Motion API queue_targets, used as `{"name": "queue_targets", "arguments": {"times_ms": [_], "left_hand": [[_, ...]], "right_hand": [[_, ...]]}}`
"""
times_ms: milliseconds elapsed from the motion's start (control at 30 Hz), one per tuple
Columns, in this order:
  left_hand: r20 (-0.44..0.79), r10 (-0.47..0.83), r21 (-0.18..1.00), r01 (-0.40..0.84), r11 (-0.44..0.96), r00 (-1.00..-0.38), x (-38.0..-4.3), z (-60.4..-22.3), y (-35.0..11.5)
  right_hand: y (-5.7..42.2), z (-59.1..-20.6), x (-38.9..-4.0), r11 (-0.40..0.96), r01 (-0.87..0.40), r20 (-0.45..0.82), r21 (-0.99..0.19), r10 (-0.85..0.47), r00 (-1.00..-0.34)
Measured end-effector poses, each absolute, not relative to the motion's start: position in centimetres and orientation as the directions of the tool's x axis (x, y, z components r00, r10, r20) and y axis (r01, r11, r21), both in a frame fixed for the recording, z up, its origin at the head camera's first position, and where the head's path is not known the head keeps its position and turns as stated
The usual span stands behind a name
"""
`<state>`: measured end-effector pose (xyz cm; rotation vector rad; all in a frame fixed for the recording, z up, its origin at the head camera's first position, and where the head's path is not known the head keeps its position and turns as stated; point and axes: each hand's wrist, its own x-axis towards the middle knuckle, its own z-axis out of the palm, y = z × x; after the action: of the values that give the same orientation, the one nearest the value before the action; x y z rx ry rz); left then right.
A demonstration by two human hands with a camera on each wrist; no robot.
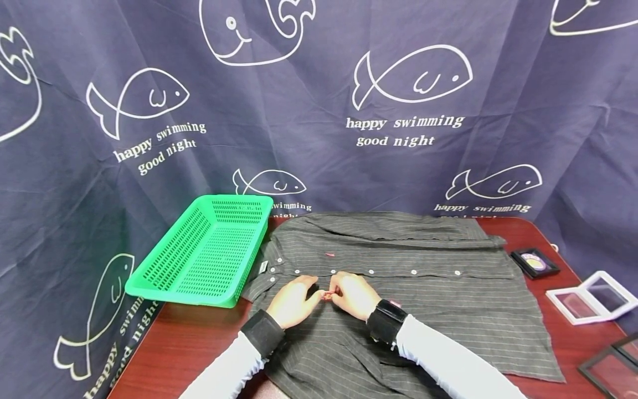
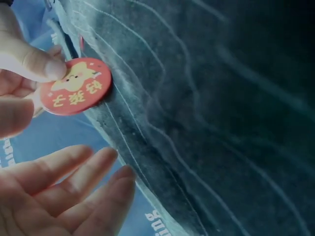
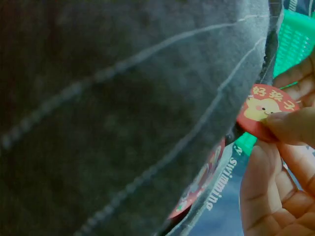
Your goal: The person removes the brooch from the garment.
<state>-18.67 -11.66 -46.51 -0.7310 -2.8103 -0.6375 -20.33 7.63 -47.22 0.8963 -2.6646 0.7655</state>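
Observation:
A grey striped button-up shirt [image 1: 423, 310] lies spread on the reddish table. Over it, both hands meet at a small round red badge [image 1: 327, 296] bearing a yellow star figure and yellow characters. My right hand [image 1: 355, 296] pinches this badge [image 3: 261, 110], its thumb pressed on the printed face and other fingers behind. My left hand [image 1: 294, 302] is close beside it, its thumb by the badge's edge; in the left wrist view its other fingers [image 2: 74, 191] are extended and apart from the badge [image 2: 81, 91]. In the right wrist view, the shirt partly hides another red, patterned thing [image 3: 202, 179].
A green perforated basket [image 1: 231, 302] stands at the left. On the table's right side are a dark case with a round emblem [image 1: 535, 263], an opened white compact [image 1: 580, 305] and a dark-framed case [image 1: 613, 368]. A small red tag [image 1: 330, 255] shows on the shirt.

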Motion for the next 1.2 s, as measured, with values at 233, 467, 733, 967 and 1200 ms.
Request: {"name": "queue_targets", "arguments": {"times_ms": [233, 467, 733, 967, 1200], "left_hand": [[0.235, 0.471, 0.351, 0.526, 0.775, -0.850, -19.0, -47.1, -11.4], [0.147, 0.524, 0.321, 0.541, 0.777, -0.839, -19.1, -47.9, -11.4], [0.096, 0.533, 0.301, 0.535, 0.789, -0.841, -18.8, -47.9, -11.2], [0.083, 0.537, 0.290, 0.536, 0.793, -0.839, -18.7, -47.8, -11.2], [0.055, 0.531, 0.294, 0.522, 0.801, -0.846, -18.7, -47.6, -11.1]], "right_hand": [[7.5, -47.3, -19.9, 0.659, -0.705, 0.444, -0.263, -0.566, -0.694], [7.4, -47.5, -19.8, 0.636, -0.751, 0.477, -0.179, -0.612, -0.632], [7.4, -47.8, -19.9, 0.627, -0.756, 0.464, -0.189, -0.622, -0.631], [7.8, -47.7, -19.7, 0.637, -0.718, 0.408, -0.280, -0.598, -0.690], [8.8, -46.5, -19.8, 0.647, -0.616, 0.288, -0.449, -0.547, -0.786]]}}
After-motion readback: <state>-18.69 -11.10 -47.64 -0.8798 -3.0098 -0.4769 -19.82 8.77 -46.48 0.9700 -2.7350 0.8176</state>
